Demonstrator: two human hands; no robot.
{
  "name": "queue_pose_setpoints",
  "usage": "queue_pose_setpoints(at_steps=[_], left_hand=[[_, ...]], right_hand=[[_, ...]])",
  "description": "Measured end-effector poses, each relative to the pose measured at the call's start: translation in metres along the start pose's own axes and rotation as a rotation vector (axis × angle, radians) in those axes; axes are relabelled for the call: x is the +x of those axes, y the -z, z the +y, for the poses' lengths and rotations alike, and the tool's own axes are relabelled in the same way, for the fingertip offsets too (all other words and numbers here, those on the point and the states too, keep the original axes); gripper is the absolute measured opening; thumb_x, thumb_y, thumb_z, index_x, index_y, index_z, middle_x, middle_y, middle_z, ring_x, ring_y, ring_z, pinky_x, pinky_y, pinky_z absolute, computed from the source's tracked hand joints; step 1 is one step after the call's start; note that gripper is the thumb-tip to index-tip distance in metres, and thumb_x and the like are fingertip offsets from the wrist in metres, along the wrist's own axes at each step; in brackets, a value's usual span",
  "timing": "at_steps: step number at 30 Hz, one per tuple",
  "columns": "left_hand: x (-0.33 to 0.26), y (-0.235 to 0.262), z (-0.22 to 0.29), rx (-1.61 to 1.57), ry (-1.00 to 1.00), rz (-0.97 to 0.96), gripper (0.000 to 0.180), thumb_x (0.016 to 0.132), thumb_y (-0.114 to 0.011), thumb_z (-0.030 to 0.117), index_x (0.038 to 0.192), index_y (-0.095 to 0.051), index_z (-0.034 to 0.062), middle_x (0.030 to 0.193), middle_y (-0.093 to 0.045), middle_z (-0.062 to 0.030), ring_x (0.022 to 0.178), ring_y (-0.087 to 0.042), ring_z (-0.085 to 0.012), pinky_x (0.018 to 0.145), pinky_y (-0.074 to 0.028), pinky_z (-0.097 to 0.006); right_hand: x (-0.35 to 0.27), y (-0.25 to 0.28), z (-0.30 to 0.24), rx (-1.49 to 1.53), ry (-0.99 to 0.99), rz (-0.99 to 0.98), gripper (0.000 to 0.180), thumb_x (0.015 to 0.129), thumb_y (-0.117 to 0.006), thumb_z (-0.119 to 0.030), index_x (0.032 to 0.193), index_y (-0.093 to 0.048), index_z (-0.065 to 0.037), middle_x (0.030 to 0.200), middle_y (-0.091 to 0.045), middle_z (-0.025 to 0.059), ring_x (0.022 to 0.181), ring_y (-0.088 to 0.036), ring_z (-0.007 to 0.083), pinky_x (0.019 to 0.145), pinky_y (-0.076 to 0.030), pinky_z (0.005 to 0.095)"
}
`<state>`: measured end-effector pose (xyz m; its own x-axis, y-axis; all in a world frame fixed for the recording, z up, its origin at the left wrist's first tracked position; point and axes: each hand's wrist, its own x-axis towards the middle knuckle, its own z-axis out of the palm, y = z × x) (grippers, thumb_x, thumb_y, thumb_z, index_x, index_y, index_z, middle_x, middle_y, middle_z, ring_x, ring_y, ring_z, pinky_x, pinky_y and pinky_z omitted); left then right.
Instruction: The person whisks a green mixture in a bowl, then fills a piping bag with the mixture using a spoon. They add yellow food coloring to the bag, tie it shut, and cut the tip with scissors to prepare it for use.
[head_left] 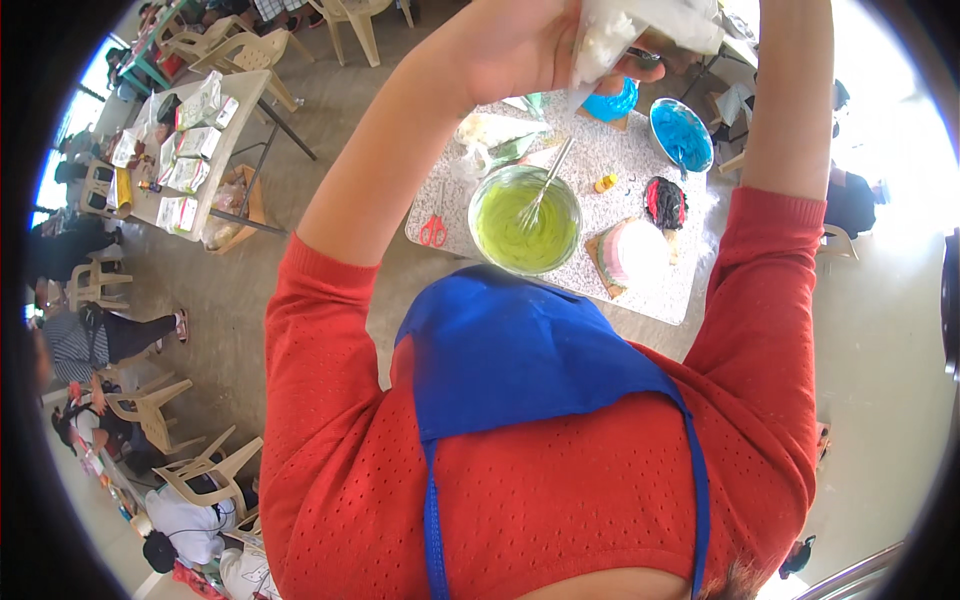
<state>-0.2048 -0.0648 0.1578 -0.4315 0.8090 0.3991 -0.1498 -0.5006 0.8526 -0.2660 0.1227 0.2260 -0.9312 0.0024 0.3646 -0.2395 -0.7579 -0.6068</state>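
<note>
Hands raised high; left hand (520, 45) grips white piping bag (640, 30); right hand's hold unclear.

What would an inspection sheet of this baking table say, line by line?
Surface: speckled grey table, edge toward the person.
Job's things: clear piping bag with white cream, raised above the table.
Clutter: glass bowl of green icing with a whisk in it; bowl of blue icing; red-handled scissors; white and pink cake on a board; red and black decorated piece.
Fingers: left hand grips the bag; right hand is hidden behind the bag, grip cannot be told.
Cables: nothing seen.
Surroundings: second table with packets, beige plastic chairs, people seated at left.
</note>
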Motion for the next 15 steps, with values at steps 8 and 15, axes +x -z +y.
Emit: queue_pose_setpoints(at_steps=[8, 15], left_hand=[[-0.041, -0.017, -0.041, 0.822, -0.196, 0.314, 0.042, 0.083, -0.064, 0.022, 0.119, -0.055, 0.0023, 0.114, -0.06, -0.014, 0.102, -0.058, -0.0264, 0.088, -0.047, -0.035], [-0.055, -0.068, -0.061, 0.908, -0.082, 0.416, 0.04, 0.07, -0.076, 0.024, 0.101, -0.061, 0.0039, 0.1, -0.059, -0.0136, 0.097, -0.054, -0.0316, 0.089, -0.042, -0.038]], right_hand=[[-0.055, -0.039, -0.041, -0.074, 0.092, -0.174, 0.044, 0.099, -0.042, -0.023, 0.057, -0.031, -0.016, 0.049, -0.027, -0.0029, 0.045, -0.029, 0.0113, 0.055, -0.03, 0.0284], [-0.166, -0.049, -0.02, -0.143, 0.399, -0.147, 0.051, 0.103, -0.028, -0.038, 0.057, -0.036, -0.017, 0.047, -0.032, -0.0011, 0.04, -0.033, 0.012, 0.048, -0.032, 0.0279]])
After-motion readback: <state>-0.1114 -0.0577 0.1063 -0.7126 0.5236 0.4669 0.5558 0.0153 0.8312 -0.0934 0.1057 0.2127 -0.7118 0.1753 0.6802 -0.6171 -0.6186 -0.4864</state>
